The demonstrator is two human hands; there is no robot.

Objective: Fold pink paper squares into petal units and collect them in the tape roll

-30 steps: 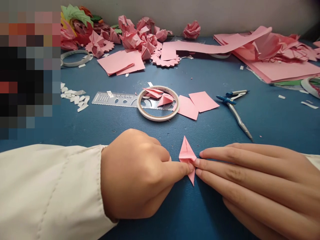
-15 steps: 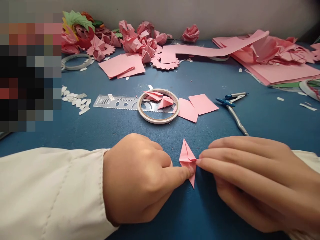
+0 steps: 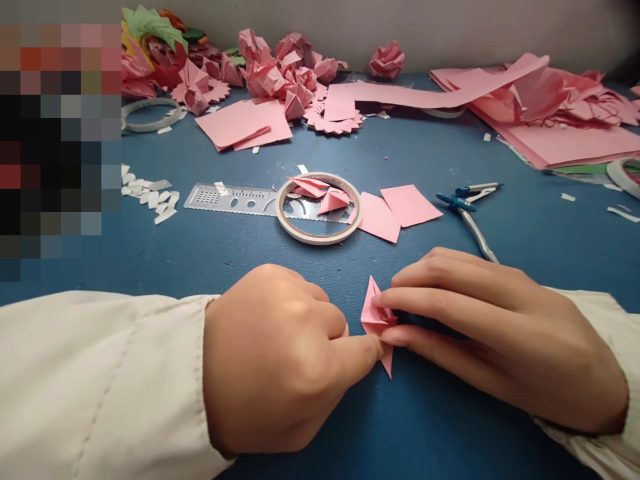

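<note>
A small piece of folded pink paper (image 3: 371, 315), pointed at both ends, lies on the blue table. My left hand (image 3: 280, 353) is curled closed, and one extended digit presses the paper's lower part against the tabletop. From the right, my right hand (image 3: 505, 333) has its thumb at the paper's lower right edge and a fingertip on its upper part, closed about a raised flap. Those fingers cover part of the folds. Beyond my hands, a roll of tape (image 3: 319, 240) rests on a clear ruler (image 3: 213, 197), with small folded pink pieces (image 3: 334, 200) inside the ring.
Two pink paper squares (image 3: 411, 205) lie right of the tape, and a compass (image 3: 473, 223) is farther right. White paper scraps (image 3: 160, 200) are at the left. Crumpled pink paper flowers (image 3: 270, 77) and pink sheets (image 3: 565, 143) line the back by the wall.
My right hand has shifted left and up over the paper; its fingertip and thumb now take the flap. My left hand keeps pressing in nearly the same place. The view has shifted slightly.
</note>
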